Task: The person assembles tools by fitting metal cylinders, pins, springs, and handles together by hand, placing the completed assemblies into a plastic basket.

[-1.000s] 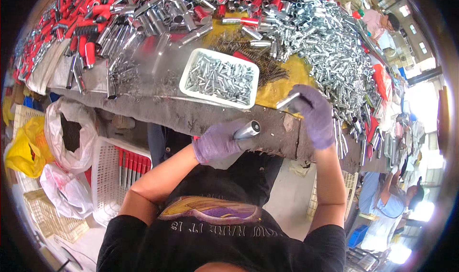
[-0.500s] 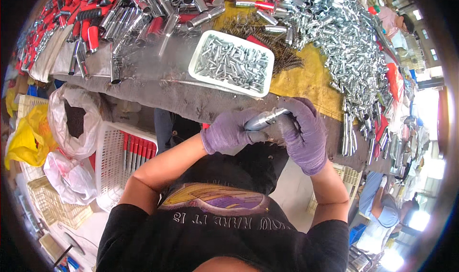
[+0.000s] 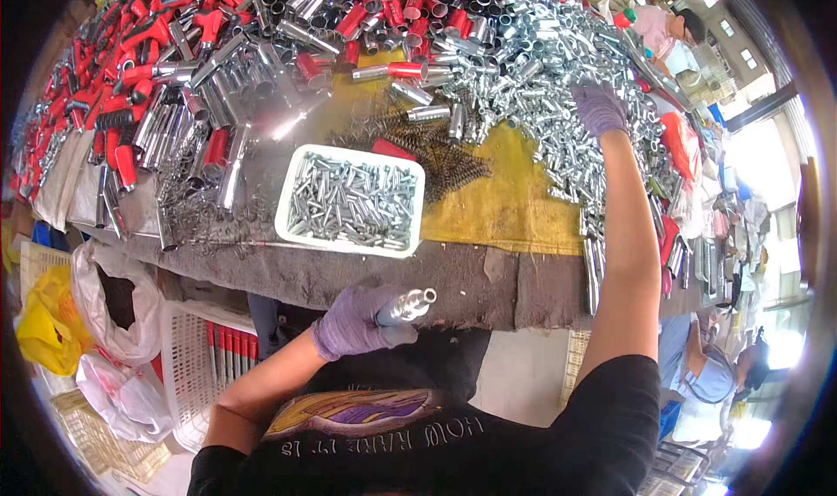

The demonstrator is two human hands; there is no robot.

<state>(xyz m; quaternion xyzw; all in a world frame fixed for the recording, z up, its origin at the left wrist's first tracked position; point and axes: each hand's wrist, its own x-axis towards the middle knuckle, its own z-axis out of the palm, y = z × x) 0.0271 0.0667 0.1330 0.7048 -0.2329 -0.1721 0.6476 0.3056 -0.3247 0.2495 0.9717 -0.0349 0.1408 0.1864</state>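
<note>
My left hand (image 3: 353, 323), in a purple glove, is wrapped round a shiny metal tube (image 3: 413, 304) near the table's front edge. The tube's narrower ringed end sticks out to the right. My right hand (image 3: 598, 110), gloved alike, is stretched far forward at the large heap of small silver metal parts (image 3: 558, 160). Its fingertips are blurred among the parts, so I cannot make out whether they grip one. Left of centre stands a white tray (image 3: 349, 248) full of short metal pins. Behind it lies a bunch of dark springs (image 3: 458, 166).
Red-handled pieces (image 3: 144, 32) and chrome tubes (image 3: 222, 86) cover the table's left. Yellow cloth (image 3: 506, 208) lies under part of the heap. Below the table at left are a white crate (image 3: 187, 356) and plastic bags (image 3: 122, 309). Other people (image 3: 667, 30) sit at the right.
My right hand has let go of the tube and reached forward to the heap of small parts. My left hand keeps the tube, now lower and further left. The whole view has shifted.
</note>
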